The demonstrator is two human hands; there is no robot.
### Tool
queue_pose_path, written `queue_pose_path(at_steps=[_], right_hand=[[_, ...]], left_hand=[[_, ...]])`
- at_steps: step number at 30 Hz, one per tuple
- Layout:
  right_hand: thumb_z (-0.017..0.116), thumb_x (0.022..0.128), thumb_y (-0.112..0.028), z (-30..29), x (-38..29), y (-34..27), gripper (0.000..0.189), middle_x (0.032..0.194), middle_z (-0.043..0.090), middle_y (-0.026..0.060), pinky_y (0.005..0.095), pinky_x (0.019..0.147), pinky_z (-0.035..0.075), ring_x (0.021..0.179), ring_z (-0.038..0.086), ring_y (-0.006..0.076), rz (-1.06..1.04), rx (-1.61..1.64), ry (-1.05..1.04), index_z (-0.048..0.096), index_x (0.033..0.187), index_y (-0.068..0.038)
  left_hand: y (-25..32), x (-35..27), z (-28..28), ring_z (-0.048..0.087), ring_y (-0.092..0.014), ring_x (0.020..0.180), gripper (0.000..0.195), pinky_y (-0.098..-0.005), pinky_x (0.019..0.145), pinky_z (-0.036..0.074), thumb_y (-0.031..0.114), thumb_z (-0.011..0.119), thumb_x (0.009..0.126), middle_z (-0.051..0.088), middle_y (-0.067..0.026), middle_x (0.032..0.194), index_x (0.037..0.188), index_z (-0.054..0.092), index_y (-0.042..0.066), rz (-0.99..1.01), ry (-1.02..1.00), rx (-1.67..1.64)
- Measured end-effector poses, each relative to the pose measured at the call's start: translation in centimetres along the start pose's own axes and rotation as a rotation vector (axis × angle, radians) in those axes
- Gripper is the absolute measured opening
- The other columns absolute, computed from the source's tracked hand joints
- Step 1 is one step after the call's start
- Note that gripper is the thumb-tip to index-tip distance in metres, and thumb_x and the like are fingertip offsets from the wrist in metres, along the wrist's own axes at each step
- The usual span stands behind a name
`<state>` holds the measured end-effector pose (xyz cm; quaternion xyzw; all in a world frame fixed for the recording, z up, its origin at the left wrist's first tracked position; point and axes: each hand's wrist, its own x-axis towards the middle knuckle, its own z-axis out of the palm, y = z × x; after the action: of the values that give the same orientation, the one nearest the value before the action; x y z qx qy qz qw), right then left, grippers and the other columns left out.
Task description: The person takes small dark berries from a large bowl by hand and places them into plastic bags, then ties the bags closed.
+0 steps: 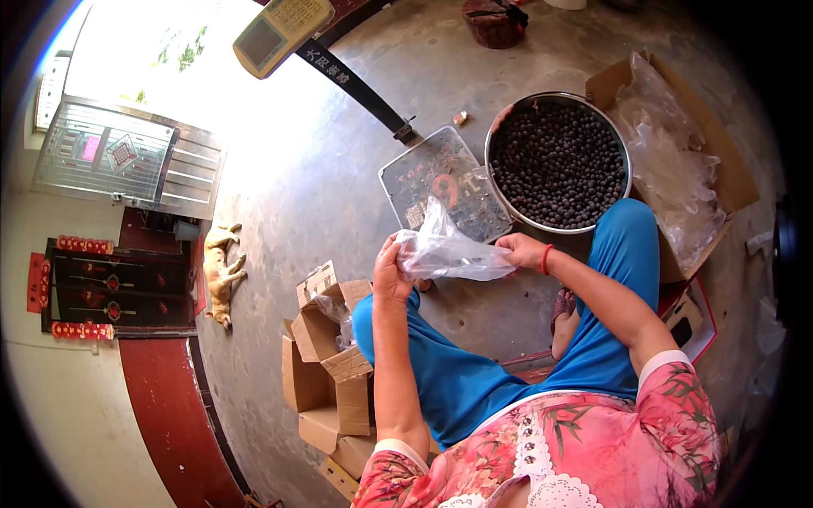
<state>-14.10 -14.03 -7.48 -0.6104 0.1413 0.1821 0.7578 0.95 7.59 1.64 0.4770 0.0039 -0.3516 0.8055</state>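
Note:
A clear plastic bag (454,254) is stretched between my two hands above my knees. My left hand (392,270) grips its left end, and my right hand (526,251), with a red cord at the wrist, pinches its right end. Just beyond the bag lies the metal platform of a weighing scale (444,178), partly covered by it. A large round metal basin (629,171) full of small dark round fruits (559,165) stands by my right knee. To its right, many clear plastic bags (673,171) lie in an opened cardboard box (737,171).
The scale's post (356,89) rises to a display (282,35) at the top. Open cardboard boxes (311,381) stand by my left leg, one with plastic in it. A dog (220,276) lies on the floor at left. A round wooden block (494,25) stands at the back.

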Motion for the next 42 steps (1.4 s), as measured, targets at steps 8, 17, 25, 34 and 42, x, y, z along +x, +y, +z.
queue_pose_path(at_steps=[8,17,25,34,42], right_hand=[[0.058,0.079,-0.006,-2.9,-1.4,-4.5,0.025,0.09,0.059,0.002,0.023,0.075,0.046,0.08,0.057,0.01,-0.437,0.651,-0.163,0.053,0.103,-0.003],[0.063,0.077,-0.02,-3.8,-4.6,-7.4,0.025,0.081,0.059,-0.0006,0.0168,0.059,0.04,0.068,0.052,0.0034,-0.193,0.221,-0.3,0.06,0.094,-0.001],[0.052,0.086,-0.02,-7.4,-6.5,-9.4,0.016,0.077,0.059,-0.0002,0.0226,0.066,0.048,0.072,0.058,0.008,-0.543,0.549,0.003,0.058,0.088,-0.005],[0.046,0.088,-0.02,-16.0,-6.0,-12.1,0.018,0.086,0.06,0.0023,0.0249,0.071,0.047,0.08,0.056,0.0099,-0.75,0.671,0.541,0.057,0.095,-0.008],[0.057,0.076,-0.024,-22.6,1.7,-1.3,0.033,0.113,0.047,0.0134,0.0414,0.088,0.039,0.108,0.044,0.0314,-0.106,-0.927,1.071,0.054,0.107,-0.013]], left_hand=[[-1.1,-1.1,1.8,0.048,-0.007,0.05,0.014,-0.0204,0.041,0.035,0.021,0.055,0.083,0.053,-0.0011,0.064,0.085,0.053,0.007,0.037,-0.046,0.612],[-1.3,-0.3,1.5,0.038,-0.002,0.045,0.024,-0.0198,0.036,0.029,0.026,0.05,0.088,0.046,0.0052,0.057,0.073,0.056,0.008,0.018,0.146,0.419],[0.9,0.2,6.8,0.045,-0.006,0.051,0.023,-0.0194,0.043,0.036,0.027,0.049,0.088,0.052,0.0027,0.064,0.083,0.058,0.006,-0.13,-0.124,0.414],[-3.4,3.7,15.4,0.032,-0.003,0.049,0.036,-0.0186,0.044,0.028,0.04,0.041,0.09,0.038,0.0065,0.061,0.095,0.059,0.008,-0.138,-0.271,0.417],[-8.4,9.6,17.0,0.035,-0.003,0.049,0.035,-0.0192,0.044,0.031,0.04,0.041,0.09,0.044,0.0034,0.064,0.103,0.055,0.01,-0.239,-0.286,0.259]])
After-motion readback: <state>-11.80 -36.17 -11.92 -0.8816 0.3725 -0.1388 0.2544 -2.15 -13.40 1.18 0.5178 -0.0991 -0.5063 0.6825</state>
